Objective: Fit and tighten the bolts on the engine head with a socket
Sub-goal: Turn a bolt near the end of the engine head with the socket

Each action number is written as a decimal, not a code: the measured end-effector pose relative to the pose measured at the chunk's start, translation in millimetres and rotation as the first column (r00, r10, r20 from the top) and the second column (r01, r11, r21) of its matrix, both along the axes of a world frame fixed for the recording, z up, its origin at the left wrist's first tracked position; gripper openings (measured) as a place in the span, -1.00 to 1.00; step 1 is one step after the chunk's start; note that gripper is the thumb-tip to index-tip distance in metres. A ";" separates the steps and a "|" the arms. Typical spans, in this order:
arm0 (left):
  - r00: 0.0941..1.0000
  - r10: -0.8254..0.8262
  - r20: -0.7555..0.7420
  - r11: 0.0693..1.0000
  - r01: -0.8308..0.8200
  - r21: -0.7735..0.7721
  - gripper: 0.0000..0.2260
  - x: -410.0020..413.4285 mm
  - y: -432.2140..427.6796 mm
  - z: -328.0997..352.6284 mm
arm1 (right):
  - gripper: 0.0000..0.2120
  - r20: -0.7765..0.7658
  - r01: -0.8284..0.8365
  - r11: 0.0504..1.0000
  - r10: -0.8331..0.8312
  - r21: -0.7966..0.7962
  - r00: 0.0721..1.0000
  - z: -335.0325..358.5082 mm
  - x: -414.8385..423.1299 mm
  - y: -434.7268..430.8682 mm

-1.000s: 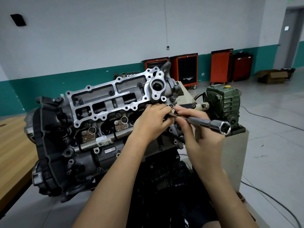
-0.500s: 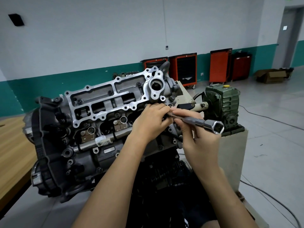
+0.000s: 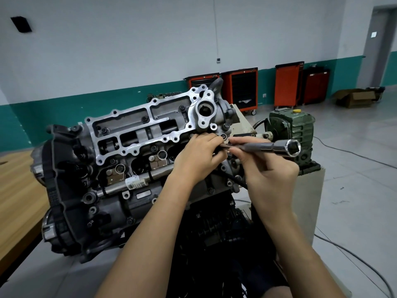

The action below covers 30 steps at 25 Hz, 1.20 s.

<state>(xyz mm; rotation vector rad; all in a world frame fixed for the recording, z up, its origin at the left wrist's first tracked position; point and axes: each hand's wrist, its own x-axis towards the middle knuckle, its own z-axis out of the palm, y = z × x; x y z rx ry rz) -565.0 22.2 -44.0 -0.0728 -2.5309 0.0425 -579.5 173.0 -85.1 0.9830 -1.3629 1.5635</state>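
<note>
Plainly, a bolt could cross-thread or drop: the left hand (image 3: pixel 199 155) curls over the right end of the engine head (image 3: pixel 139 134), hiding what it holds, while the right hand (image 3: pixel 268 168) pinches the socket tool (image 3: pixel 277 147), its hex mouth pointing away. The green gearbox (image 3: pixel 292 130) just behind crowds any swing.

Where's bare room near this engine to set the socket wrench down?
Bare: the wooden bench top left of the engine's belt end, and the grey surface between that bench's edge and your left forearm. Crowded: the bolt-studded engine head, and its end by the green gearbox, where left hand and right hand hold the socket wrench.
</note>
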 end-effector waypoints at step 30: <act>1.000 0.001 0.005 1.000 -0.001 -0.012 -0.78 0.0 -1.7 -0.4 | -0.86 -0.043 0.019 0.999 -0.017 0.035 0.999 0.4 2.9 1.5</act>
